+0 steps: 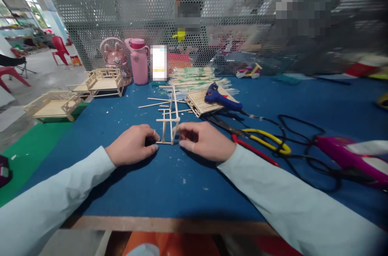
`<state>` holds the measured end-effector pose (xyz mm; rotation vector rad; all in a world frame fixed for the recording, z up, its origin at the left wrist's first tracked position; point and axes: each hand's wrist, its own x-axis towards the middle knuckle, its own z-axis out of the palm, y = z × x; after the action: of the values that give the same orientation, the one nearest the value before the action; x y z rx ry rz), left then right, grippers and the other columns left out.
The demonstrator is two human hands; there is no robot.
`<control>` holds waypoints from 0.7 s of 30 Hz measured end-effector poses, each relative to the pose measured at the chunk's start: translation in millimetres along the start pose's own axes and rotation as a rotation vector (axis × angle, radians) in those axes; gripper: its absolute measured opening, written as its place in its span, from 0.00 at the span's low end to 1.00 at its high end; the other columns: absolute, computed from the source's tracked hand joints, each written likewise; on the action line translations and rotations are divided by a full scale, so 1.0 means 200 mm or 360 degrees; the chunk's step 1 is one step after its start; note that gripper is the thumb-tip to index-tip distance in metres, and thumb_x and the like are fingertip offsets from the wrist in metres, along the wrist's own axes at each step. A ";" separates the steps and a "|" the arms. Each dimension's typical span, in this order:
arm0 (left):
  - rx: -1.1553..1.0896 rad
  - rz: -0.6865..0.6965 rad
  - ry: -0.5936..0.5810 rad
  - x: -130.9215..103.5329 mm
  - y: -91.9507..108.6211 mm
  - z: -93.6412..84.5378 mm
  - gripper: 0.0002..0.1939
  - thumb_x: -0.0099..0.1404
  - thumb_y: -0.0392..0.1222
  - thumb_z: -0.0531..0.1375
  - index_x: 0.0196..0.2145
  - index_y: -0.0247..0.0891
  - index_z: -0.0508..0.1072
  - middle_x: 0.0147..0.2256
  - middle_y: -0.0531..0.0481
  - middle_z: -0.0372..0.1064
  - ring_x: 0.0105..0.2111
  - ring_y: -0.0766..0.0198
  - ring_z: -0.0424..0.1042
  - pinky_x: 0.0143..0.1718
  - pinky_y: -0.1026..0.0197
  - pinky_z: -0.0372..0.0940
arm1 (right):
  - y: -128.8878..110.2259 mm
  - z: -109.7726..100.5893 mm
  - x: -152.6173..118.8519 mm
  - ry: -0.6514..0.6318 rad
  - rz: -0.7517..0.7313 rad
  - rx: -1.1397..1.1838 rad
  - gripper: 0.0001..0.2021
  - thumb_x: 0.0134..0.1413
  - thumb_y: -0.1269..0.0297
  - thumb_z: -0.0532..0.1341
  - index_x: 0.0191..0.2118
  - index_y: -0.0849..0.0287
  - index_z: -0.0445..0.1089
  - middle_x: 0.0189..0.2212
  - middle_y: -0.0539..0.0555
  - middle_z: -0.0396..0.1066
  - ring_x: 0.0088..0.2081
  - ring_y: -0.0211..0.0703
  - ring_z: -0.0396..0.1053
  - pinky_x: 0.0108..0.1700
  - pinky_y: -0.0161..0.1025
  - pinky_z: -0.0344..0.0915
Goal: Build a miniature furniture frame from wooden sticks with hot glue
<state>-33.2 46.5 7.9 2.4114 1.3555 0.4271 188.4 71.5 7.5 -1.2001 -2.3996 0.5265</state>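
A small frame of thin wooden sticks [177, 120] stands on the blue table between my hands. At its lower left corner, my left hand [133, 145] pinches the end of a bottom stick between thumb and forefinger. My right hand [209, 141] is at the frame's right side, fingers curled, with a gap between thumb and forefinger. Its forefinger tip is at the right upright; whether it presses on it I cannot tell. Loose sticks [153, 103] lie just behind the frame.
A blue glue gun [226, 100] rests on a slatted wooden piece [198, 102]. Scissors with yellow and red handles [266, 139], black cord and a magenta tool [342, 153] lie right. Miniature wooden furniture [104, 82] stands left, near a pink bottle [139, 64]. Bundled sticks [194, 76] lie behind.
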 end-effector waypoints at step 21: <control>-0.0032 -0.0042 0.0026 0.01 -0.01 0.02 0.07 0.59 0.37 0.57 0.30 0.38 0.75 0.31 0.49 0.72 0.30 0.64 0.68 0.32 0.63 0.61 | 0.24 -0.19 0.15 0.0412 0.0627 -0.1299 0.16 0.55 0.60 0.53 0.32 0.62 0.77 0.29 0.64 0.77 0.33 0.51 0.74 0.27 0.38 0.57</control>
<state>-33.2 48.9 3.7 2.3764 1.3817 0.4521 223.8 128.2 20.3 -1.9383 -2.1898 -0.5524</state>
